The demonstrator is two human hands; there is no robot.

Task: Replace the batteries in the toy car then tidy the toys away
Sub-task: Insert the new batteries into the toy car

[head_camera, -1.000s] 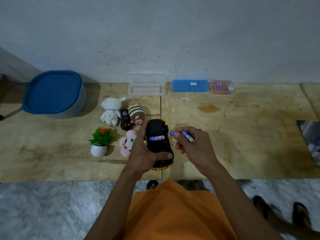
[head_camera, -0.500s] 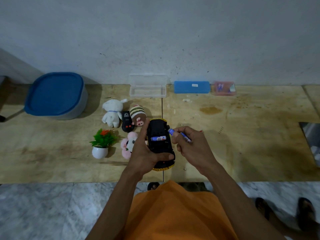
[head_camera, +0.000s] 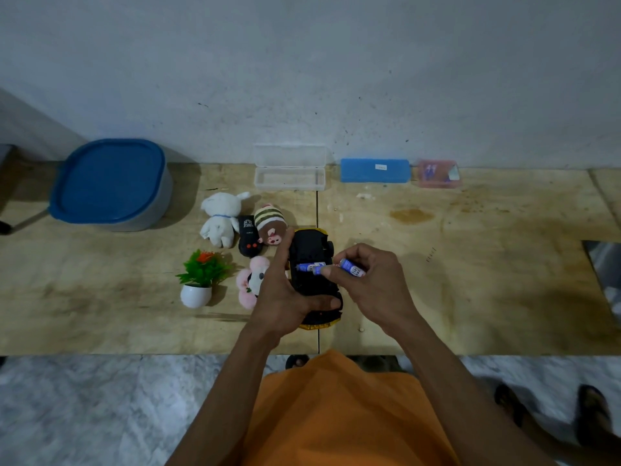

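Observation:
The black and yellow toy car (head_camera: 312,250) lies upside down on the wooden table, and my left hand (head_camera: 285,297) grips it round its body. One blue battery (head_camera: 311,266) sits in the car's open underside. My right hand (head_camera: 369,284) pinches a second blue battery (head_camera: 352,268) at the car's right edge, its tip touching the compartment. To the left lie a white plush rabbit (head_camera: 220,218), a black remote (head_camera: 248,240), a striped plush pig (head_camera: 270,227) and a pink plush (head_camera: 253,280), partly hidden by my left hand.
A blue-lidded tub (head_camera: 111,183) stands at the back left. Along the wall are an open clear plastic case (head_camera: 289,178), a blue box (head_camera: 374,170) and a pink box (head_camera: 437,173). A small potted plant (head_camera: 201,277) stands front left. A dark object (head_camera: 605,274) lies at the right edge.
My right hand has carried its battery leftward from beside the car to the compartment. My left hand keeps its hold on the car.

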